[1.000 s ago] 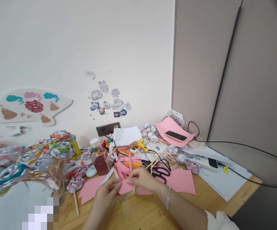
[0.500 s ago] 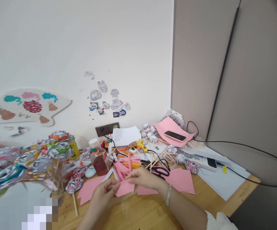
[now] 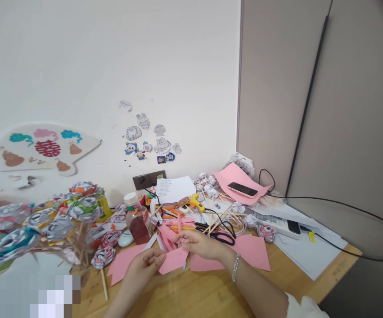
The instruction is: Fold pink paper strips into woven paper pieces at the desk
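Note:
A small sheet of pink paper (image 3: 173,261) is stretched between my two hands, just above the wooden table. My left hand (image 3: 149,264) pinches its left edge between thumb and fingers. At the upper right corner, my right hand (image 3: 196,244) has its fingers closed on the same sheet; a silvery bracelet circles that wrist. Right behind the hands lies a heap of folded pink paper strips (image 3: 167,236). More pink sheets lie flat on the table, one left of my left hand (image 3: 123,261) and others under and beyond my right wrist (image 3: 251,252).
Paper flowers (image 3: 58,227) crowd the left side. A bottle of reddish liquid (image 3: 138,223) stands behind my left hand. Farther back lie a yellow glue gun (image 3: 196,202), black-handled scissors (image 3: 223,238), wooden sticks and a phone (image 3: 242,189). A power strip (image 3: 277,223) and cables occupy the right.
My right hand has shifted slightly right and its fingers have changed position at the sheet's corner, so more of the pink paper shows. My left hand keeps its pinch.

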`<state>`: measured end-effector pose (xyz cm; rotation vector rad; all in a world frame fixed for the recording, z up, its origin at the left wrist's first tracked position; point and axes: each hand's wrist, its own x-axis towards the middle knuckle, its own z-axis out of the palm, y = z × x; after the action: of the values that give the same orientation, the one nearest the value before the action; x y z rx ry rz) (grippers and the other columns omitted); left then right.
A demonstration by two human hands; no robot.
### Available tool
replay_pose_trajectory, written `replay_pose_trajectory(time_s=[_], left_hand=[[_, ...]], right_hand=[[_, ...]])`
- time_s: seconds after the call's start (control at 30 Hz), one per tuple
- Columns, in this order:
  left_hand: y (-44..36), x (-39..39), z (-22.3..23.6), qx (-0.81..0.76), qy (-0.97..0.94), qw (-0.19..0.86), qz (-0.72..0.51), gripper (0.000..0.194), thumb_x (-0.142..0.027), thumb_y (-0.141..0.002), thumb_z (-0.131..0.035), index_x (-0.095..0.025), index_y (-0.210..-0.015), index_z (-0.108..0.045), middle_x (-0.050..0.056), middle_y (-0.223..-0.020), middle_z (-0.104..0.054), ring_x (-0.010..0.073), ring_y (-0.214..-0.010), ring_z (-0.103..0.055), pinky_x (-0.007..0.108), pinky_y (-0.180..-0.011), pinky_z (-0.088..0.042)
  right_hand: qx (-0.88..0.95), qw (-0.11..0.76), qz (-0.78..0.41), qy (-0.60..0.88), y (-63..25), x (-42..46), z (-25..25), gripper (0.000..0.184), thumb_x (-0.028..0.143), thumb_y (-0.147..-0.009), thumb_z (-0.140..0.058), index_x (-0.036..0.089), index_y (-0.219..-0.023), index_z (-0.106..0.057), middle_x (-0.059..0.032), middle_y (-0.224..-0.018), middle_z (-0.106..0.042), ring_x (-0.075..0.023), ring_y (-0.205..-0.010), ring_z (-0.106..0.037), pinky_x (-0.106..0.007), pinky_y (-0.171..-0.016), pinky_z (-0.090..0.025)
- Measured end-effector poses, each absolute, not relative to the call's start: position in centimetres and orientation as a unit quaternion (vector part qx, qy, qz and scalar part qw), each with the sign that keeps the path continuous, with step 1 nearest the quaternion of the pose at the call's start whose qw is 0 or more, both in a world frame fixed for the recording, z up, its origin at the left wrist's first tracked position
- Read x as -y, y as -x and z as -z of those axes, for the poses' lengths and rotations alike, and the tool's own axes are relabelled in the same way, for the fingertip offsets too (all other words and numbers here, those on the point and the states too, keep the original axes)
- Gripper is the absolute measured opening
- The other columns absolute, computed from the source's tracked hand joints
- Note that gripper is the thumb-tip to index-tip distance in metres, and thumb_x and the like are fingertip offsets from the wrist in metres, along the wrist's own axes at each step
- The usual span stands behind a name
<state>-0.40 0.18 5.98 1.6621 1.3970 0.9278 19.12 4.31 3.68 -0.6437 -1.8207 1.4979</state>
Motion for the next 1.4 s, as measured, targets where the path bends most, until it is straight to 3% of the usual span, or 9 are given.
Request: replay_pose_trajectory(time_s=[0.57, 0.7, 0.9, 1.17, 1.3, 1.4], left_hand=[[0.1, 0.0, -6.6, -0.554, -0.612, 0.412, -0.384, 0.031, -0.047, -0.056, -0.059, -0.017, -0.061, -0.06, -0.005, -0.049, -0.051, 0.013, -0.048, -0.047, 0.021, -0.047, -0.037], [0.0, 0.2, -6.8, -0.532, -0.599, 0.447, -0.398, 0.035, -0.047, -0.056, -0.06, -0.018, -0.075, -0.058, -0.008, -0.046, -0.044, 0.011, -0.045, -0.043, 0.021, -0.045, -0.035], [0.3, 0.3, -6.9, -0.493, -0.587, 0.494, -0.411, 0.044, -0.049, -0.059, -0.059, -0.019, -0.09, -0.051, -0.011, -0.042, -0.037, 0.0094, -0.042, -0.04, 0.02, -0.045, -0.034], [-0.9, 1.1, -6.2, -0.513, -0.668, 0.465, -0.274, 0.021, -0.036, -0.062, -0.058, -0.016, -0.057, -0.063, -0.004, -0.049, -0.052, 0.011, -0.047, -0.044, 0.02, -0.045, -0.032], [-2.3, 1.7, -5.3, -0.505, -0.654, 0.465, -0.319, 0.026, -0.04, -0.062, -0.059, -0.017, -0.05, -0.054, -0.007, -0.044, -0.042, 0.0083, -0.042, -0.038, 0.019, -0.041, -0.029], [-2.5, 1.3, -4.8, -0.531, -0.589, 0.484, -0.369, 0.028, -0.043, -0.061, -0.059, -0.018, -0.055, -0.051, -0.009, -0.04, -0.041, 0.0063, -0.032, -0.035, 0.019, -0.035, -0.027]], right_hand=[[0.711, 0.362, -0.538, 0.272, -19.0, -4.3, -3.5, 0.023, 0.025, -0.076, -0.05, 0.018, -0.099, -0.048, 0.0039, -0.063, -0.044, -0.0079, -0.056, -0.042, -0.019, -0.054, -0.032], [0.723, 0.361, -0.521, 0.275, -19.0, -4.5, -3.3, 0.022, 0.019, -0.075, -0.049, 0.018, -0.097, -0.047, 0.0067, -0.056, -0.04, -0.0062, -0.049, -0.035, -0.017, -0.048, -0.027], [0.721, 0.363, -0.533, 0.253, -19.0, -5.0, -2.9, 0.022, 0.02, -0.076, -0.048, 0.018, -0.098, -0.044, 0.0046, -0.061, -0.046, -0.0075, -0.055, -0.041, -0.019, -0.053, -0.03], [0.713, 0.391, -0.519, 0.263, -18.7, -4.1, -3.2, 0.027, 0.022, -0.077, -0.049, 0.02, -0.104, -0.045, 0.0042, -0.064, -0.044, -0.0076, -0.057, -0.039, -0.019, -0.053, -0.031], [0.735, 0.363, -0.509, 0.261, -18.2, -3.3, -3.5, 0.028, 0.023, -0.077, -0.049, 0.021, -0.104, -0.047, 0.0037, -0.066, -0.046, -0.0083, -0.059, -0.043, -0.019, -0.055, -0.033], [0.704, 0.41, -0.503, 0.29, -18.1, -3.5, -3.6, 0.031, 0.031, -0.076, -0.052, 0.02, -0.104, -0.046, 0.0025, -0.069, -0.048, -0.0099, -0.064, -0.047, -0.021, -0.06, -0.036]])
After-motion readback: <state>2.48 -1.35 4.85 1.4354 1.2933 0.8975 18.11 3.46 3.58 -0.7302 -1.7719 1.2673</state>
